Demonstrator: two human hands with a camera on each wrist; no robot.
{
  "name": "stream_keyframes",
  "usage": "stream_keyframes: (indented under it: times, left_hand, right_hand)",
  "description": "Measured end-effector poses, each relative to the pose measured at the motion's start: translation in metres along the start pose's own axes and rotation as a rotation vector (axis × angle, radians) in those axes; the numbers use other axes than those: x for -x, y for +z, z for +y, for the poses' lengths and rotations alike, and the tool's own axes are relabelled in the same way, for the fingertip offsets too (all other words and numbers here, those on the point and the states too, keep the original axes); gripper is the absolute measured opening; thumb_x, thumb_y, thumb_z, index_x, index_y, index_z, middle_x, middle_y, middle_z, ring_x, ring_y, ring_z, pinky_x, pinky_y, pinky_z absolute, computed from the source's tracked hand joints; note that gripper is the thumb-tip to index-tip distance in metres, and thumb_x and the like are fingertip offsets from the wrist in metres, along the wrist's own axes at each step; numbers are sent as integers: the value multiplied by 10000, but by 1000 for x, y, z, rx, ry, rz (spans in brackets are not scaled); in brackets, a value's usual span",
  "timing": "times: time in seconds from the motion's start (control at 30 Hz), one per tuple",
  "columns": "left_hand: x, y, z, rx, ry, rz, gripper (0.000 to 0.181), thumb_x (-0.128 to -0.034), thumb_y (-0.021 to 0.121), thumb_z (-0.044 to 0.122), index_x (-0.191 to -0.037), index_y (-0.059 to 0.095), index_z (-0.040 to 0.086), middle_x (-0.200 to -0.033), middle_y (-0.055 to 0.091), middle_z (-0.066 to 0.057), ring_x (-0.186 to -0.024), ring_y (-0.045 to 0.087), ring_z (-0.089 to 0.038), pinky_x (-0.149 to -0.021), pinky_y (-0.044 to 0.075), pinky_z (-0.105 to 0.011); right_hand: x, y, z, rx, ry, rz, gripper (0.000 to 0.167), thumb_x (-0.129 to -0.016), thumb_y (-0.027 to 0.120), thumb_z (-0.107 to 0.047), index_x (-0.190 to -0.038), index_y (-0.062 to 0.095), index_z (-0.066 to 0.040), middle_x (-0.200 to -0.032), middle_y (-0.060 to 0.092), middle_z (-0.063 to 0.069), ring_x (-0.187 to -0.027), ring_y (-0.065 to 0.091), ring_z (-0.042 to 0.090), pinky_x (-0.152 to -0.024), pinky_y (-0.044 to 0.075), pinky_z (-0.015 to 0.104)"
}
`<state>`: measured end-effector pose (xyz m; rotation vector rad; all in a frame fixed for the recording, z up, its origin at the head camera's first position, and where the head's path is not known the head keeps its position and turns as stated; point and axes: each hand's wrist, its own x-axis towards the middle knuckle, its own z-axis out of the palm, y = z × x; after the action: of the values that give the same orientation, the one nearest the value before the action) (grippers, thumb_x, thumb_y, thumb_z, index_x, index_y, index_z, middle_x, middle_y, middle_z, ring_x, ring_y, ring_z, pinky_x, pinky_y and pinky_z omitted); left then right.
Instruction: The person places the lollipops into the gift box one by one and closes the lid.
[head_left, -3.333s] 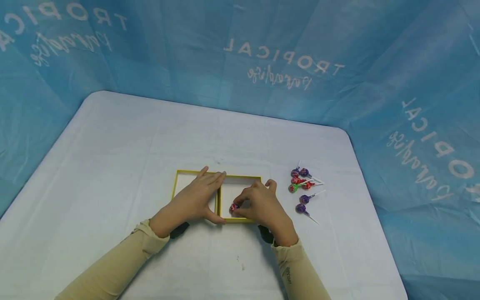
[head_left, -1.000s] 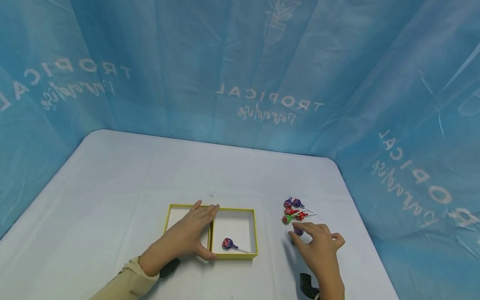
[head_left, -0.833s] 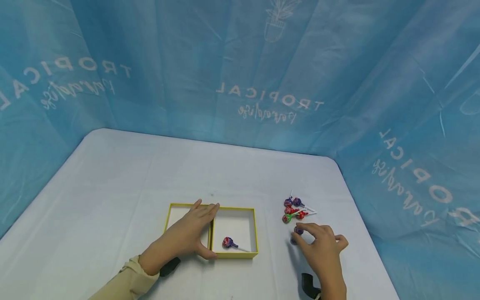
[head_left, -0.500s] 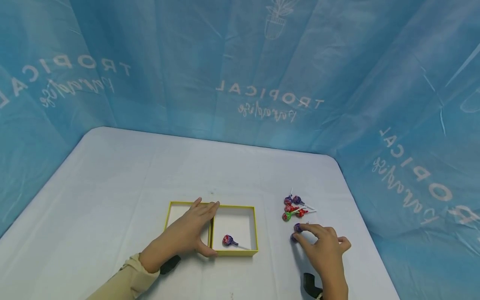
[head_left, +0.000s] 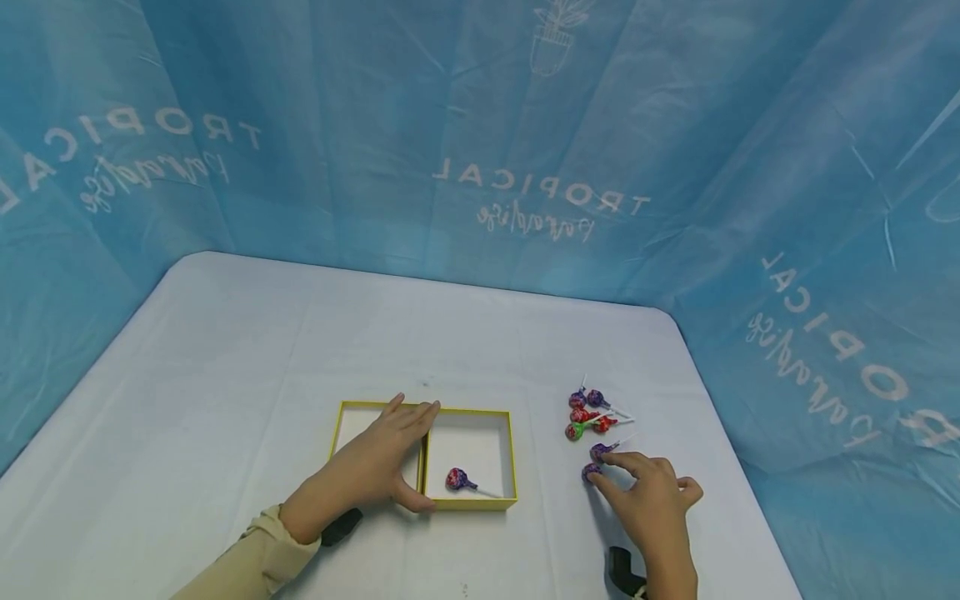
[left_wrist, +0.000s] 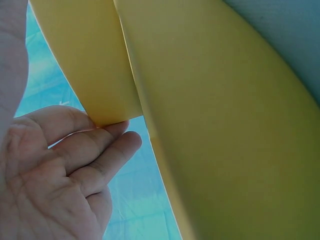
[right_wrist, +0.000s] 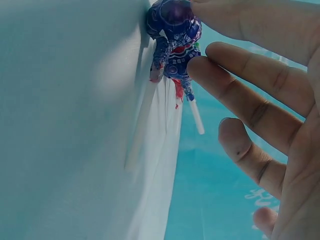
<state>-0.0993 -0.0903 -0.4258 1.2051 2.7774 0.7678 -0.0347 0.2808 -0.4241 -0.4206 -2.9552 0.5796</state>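
In the head view a shallow box (head_left: 480, 505) with yellow walls and a white inside has two sections. My left hand (head_left: 375, 462) holds it across the middle, thumb at the front wall and fingers at the back; the left wrist view shows fingertips (left_wrist: 120, 127) against the yellow wall. A purple and red lollipop (head_left: 456, 478) lies in the right section. My right hand (head_left: 645, 500) reaches over two purple lollipops, thumb and forefinger apart. In the right wrist view the thumb touches the head of the nearer lollipop (right_wrist: 172, 20); another lollipop (right_wrist: 177, 65) lies behind it.
Beyond the right hand lies a cluster of several lollipops: purple ones (head_left: 595, 398), red ones (head_left: 603, 424) and a green one (head_left: 574, 431). A white cloth (head_left: 247, 350) covers the table. Blue printed curtains (head_left: 375, 125) hang behind it and at both sides.
My right hand has left the box's right section, where its lollipop now lies, and moved right to the purple lollipops. Lately its fingers have shifted slightly right. The left hand stays on the box.
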Motion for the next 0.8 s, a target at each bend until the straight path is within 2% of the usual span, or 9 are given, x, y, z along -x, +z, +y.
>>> stream_keyframes:
  times: [0.43, 0.8]
  left_hand:
    - [0, 0, 0, -8, 10, 5, 1226, -611, 906, 571, -1492, 385, -106, -1503, 460, -266, -1394, 461, -383, -1237, 235, -581]
    - [0, 0, 0, 9, -7, -15, 1215, -618, 909, 557, -1500, 383, -93, -1517, 449, -254, -1405, 450, -375, -1245, 221, -574]
  right_hand:
    - [-2, 2, 3, -4, 40, -51, 336, -786, 863, -308, -1055, 802, -118, -1082, 754, 134, -1115, 520, 387, -960, 107, 736]
    - [-3, 4, 3, 16, 61, -93, 300, -780, 865, -352, -983, 825, -135, -926, 768, 74, -1058, 554, 373, -971, 117, 756]
